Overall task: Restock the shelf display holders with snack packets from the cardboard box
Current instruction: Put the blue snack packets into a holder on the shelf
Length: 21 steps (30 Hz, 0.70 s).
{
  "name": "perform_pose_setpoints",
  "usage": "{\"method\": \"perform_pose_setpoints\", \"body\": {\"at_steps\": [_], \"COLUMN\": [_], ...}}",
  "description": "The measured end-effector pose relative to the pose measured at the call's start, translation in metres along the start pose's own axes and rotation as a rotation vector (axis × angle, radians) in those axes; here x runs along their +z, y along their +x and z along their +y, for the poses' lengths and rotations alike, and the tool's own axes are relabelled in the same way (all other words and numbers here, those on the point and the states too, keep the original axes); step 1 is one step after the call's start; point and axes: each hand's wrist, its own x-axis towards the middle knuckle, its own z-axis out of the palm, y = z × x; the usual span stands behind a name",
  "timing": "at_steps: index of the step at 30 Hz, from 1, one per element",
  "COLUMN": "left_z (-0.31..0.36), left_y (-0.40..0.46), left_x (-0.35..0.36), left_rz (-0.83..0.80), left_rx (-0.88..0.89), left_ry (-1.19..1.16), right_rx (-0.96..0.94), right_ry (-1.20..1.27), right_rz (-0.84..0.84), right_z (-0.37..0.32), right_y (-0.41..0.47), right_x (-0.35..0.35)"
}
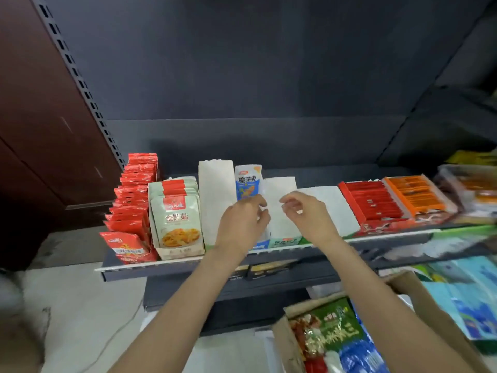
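The dark shelf carried a row of cardboard holders — red packets at the left, mushroom packets beside them, white holders mid-shelf, red and orange stick trays further right.

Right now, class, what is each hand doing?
Left hand: fingers curled at the blue packet; whether it grips cannot be told.
Right hand: loosely curled, holding nothing.

This is a shop, at a retail shelf. A dark metal shelf with a price-strip front edge hangs on a slotted upright before a plain back panel. Rows of snack packets stand in white display holders facing outward. A cardboard box of stock sits on the floor below.
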Motion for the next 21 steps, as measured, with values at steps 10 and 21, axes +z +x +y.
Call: {"method": "perform_pose_setpoints", "body": {"at_steps": [10,21], "left_z": [0.085,0.121], "left_y": [-0.104,-0.19], "left_x": [0.122,0.242], "left_rz": [-0.252,-0.787], "left_rx": [0.03,-0.175], "left_ry": [-0.118,0.209], "right_rx": [0.242,0.292], "right_ry": [-0.063,-0.277], "right_rz": [-0.172,-0.623], "right_z": [0.139,0.239], "right_y": [-0.16,-0.236], "right_x": [-0.045,-0.061]}}
